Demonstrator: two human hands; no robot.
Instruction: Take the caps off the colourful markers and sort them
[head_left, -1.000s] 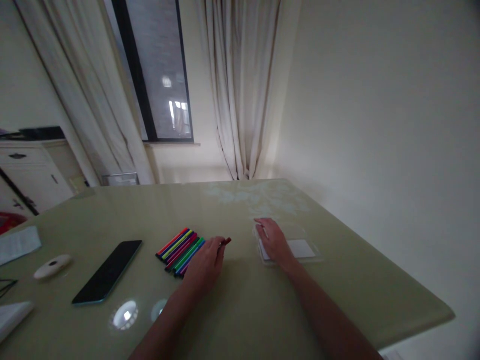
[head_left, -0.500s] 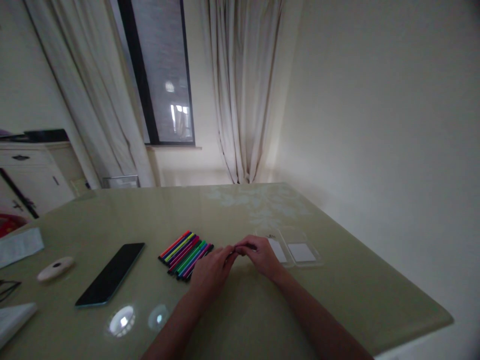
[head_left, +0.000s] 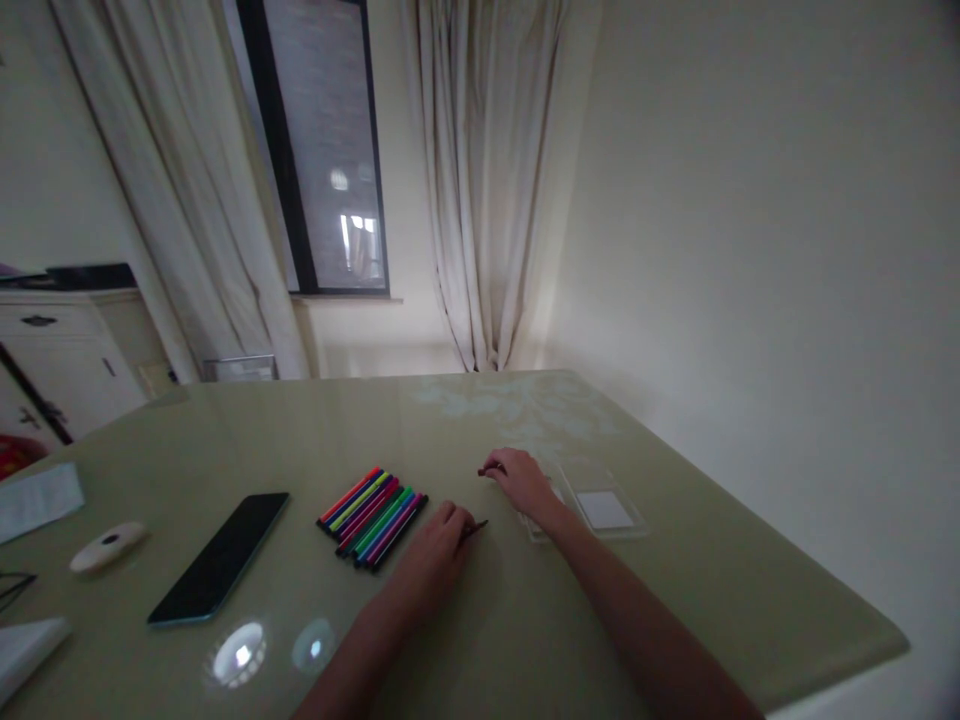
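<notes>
My left hand is closed around a dark marker pen, whose thin tip points right; most of its barrel is hidden by the fingers. Farther out and to the right, my right hand pinches a small dark reddish piece that looks like the marker's cap. The two hands are apart. Just left of my left hand, several coloured markers lie side by side on the table. Beneath and beside my right wrist is an opened clear plastic case with a white card in it.
A black phone lies on the glossy green table. Toward the left edge are a pale computer mouse, a folded light cloth or paper and part of a white device. A wall borders the right side.
My hands, together before, have separated. The right moved slightly up and away with the small cap-like piece, while the left moved slightly down, now showing the marker's bare tip.
</notes>
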